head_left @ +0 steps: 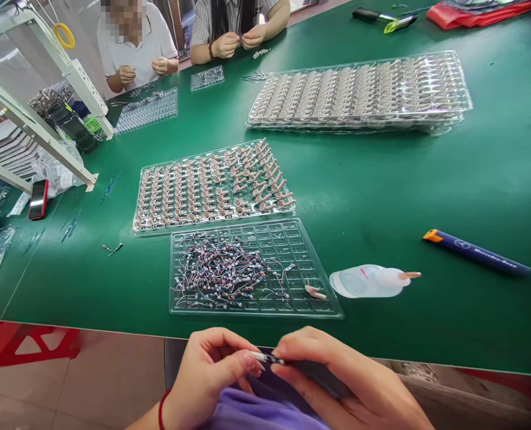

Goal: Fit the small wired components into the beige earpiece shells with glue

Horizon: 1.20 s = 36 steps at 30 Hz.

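Observation:
My left hand point(209, 370) and my right hand point(337, 376) meet below the table's near edge, over my lap. Both pinch a tiny wired part point(267, 358) between thumb and fingertips. Just beyond them on the green table point(381, 197) lies a clear tray point(310, 263) holding a heap of small wired components point(220, 275). Behind it a second clear tray point(140, 226) carries rows of small beige pieces point(211, 185).
A white plastic dish point(366, 282) and a blue utility knife point(475, 252) lie to the right. A long stack of filled trays point(359, 89) sits further back. Two other people work at the far end. A red phone point(38, 199) lies at left.

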### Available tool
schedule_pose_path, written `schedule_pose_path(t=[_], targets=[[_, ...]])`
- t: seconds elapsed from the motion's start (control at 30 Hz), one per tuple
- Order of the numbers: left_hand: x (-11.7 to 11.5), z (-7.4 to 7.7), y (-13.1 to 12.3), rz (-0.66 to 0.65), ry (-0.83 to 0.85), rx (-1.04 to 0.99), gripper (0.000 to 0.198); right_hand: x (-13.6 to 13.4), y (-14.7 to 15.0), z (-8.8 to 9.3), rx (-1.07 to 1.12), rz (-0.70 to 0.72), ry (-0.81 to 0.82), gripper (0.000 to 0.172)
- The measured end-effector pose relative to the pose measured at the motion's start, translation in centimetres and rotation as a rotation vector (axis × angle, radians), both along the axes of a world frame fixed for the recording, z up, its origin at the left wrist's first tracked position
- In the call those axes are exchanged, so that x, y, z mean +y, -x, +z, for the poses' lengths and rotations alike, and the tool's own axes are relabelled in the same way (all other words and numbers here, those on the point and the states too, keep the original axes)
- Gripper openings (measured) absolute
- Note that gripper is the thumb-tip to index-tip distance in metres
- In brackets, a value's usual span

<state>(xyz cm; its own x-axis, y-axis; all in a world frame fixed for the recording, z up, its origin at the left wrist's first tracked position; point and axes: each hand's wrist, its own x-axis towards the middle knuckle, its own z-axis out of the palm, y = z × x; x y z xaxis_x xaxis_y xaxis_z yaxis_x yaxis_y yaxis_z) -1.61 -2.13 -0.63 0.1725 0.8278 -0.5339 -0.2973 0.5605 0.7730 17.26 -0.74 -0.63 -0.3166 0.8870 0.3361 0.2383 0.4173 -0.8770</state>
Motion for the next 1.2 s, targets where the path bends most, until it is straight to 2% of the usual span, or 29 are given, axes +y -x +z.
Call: schedule_pose_path(t=[0.27,0.47,0.73,0.9,1.0,1.2], targets=[[-0.1,-0.1,0.0,0.004,0.015,-0.012,0.024,0.1,0.0,0.1,0.017,-0.004,-0.020,0.014],[0.2,0.2,-0.1,-0.026,0.075,-0.032,0.029,0.2,-0.3,0.5,0.011,0.015,-0.036,0.020],[0.7,0.8,-0.3,-0.068,0.188,-0.046,0.035,0.3,-0.4,0.9,-0.024,0.001,-0.022,0.010],[0.8,1.0,-0.5,-0.086,0.212,-0.037,0.036,0.6,-0.2,1.5,-0.034,0.039,-0.036,0.011],[0.8,1.2,-0.7,-0.101,0.206,-0.041,0.037,0.5,0.0,1.3,-0.047,0.054,0.022,0.012],[0.9,1.3,-0.7,-0.097,0.271,-0.080,0.037,0.7,-0.5,0.7,-0.045,0.098,0.168,0.003]])
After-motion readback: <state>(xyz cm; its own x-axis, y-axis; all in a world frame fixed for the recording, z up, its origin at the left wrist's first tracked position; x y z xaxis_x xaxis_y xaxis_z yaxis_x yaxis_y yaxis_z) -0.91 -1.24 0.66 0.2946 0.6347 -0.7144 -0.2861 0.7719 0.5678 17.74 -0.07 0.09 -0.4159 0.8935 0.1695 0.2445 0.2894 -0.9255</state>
